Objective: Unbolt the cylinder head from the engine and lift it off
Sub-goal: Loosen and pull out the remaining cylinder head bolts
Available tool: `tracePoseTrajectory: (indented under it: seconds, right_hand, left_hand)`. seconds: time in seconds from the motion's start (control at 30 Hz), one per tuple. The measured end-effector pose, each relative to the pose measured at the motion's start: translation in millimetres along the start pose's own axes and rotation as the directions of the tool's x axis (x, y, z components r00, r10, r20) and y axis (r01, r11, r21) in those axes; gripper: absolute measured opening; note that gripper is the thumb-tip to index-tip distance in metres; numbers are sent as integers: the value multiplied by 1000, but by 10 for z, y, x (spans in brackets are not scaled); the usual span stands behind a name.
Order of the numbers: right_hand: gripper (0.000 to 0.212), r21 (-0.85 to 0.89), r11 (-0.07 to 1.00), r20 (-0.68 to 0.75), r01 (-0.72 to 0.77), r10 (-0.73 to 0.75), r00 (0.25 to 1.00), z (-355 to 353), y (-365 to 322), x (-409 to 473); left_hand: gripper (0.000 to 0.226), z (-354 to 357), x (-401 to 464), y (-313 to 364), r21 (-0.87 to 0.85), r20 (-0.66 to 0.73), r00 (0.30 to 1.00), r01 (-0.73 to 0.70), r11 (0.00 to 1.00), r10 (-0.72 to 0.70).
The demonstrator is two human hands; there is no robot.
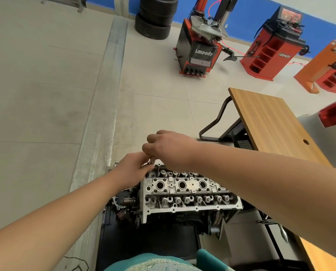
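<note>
Head [184, 189] sits bolted on the engine [182, 216], valve gear bare. Both hands meet at its far left corner: left hand [133, 169] pinches a small metal tool [150, 163]; right hand [168, 148] curls over it, grip hidden. Keep the tool square on the bolt, turning steadily.

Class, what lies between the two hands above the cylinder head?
Head view: a small metal tool, gripped by left hand and right hand.

Bare aluminium cylinder head [188, 190] seated on engine [163, 218], lying level.
Open-topped, with three round plug wells along the middle and rows of valve springs on both long sides. Small metal tool [151, 162] upright at far left corner, mostly hidden.
</note>
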State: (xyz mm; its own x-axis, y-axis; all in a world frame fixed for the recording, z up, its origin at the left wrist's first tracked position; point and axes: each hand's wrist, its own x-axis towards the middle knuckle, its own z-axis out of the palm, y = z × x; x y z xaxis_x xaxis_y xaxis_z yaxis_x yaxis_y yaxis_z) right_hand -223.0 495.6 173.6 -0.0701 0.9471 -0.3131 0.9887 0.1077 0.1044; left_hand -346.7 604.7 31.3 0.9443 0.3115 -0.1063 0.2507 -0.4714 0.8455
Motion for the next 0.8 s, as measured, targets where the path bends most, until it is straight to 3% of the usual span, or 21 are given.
tracePoseTrajectory:
  seconds: [0.07,0.13,0.23,0.3,0.4,0.47,0.53,0.6,0.63,0.7,0.73,0.8]
  right_hand:
    - [32,111,992,-33,-60,64,997,-16,15,-16]
    - [43,287,929,-2,-235,246,969,-52,-5,-16]
    - [53,230,849,100,-476,466,879,-62,-35,46]
    - [55,149,839,119,-523,510,852,-40,-63,76]
    - [34,100,881,112,-463,452,885,-7,-104,79]
    - [14,28,942,118,-335,330,937,-19,-85,41]
    - [28,-9,997,96,-82,82,992,-24,-16,-4]
    - [40,9,996,73,87,-87,994,-79,7,-38]
    - [43,79,995,61,61,-66,996,-98,-15,-48]
    - [41,222,961,62,-167,157,986,-139,-84,-27]
    - [39,215,930,89,-299,286,954,-136,-103,13]
    - [49,145,867,122,-476,462,878,-101,-105,94]
  left_hand:
    - [43,-8,9,-7,19,-67,998,19,1000,-18]
    - [43,3,18,15,13,-112,993,33,999,-31]
    - [18,75,20,40,-40,-157,986,57,998,-62]
    - [10,112,18,38,-11,-171,985,32,999,-33]
    - [13,65,31,15,-25,-118,993,-9,1000,6]
    - [26,-10,18,10,-108,-8,1000,-4,994,4]
    - [33,-68,7,20,-72,65,998,20,997,-15]
    - [41,-86,32,8,10,77,997,-20,1000,19]
    - [40,-91,41,18,27,70,997,-26,999,24]
    - [17,-91,62,41,37,29,999,-15,999,14]
    - [7,-78,67,49,33,-9,1000,-1,999,2]
    - [15,-28,72,65,18,-110,994,31,999,-28]
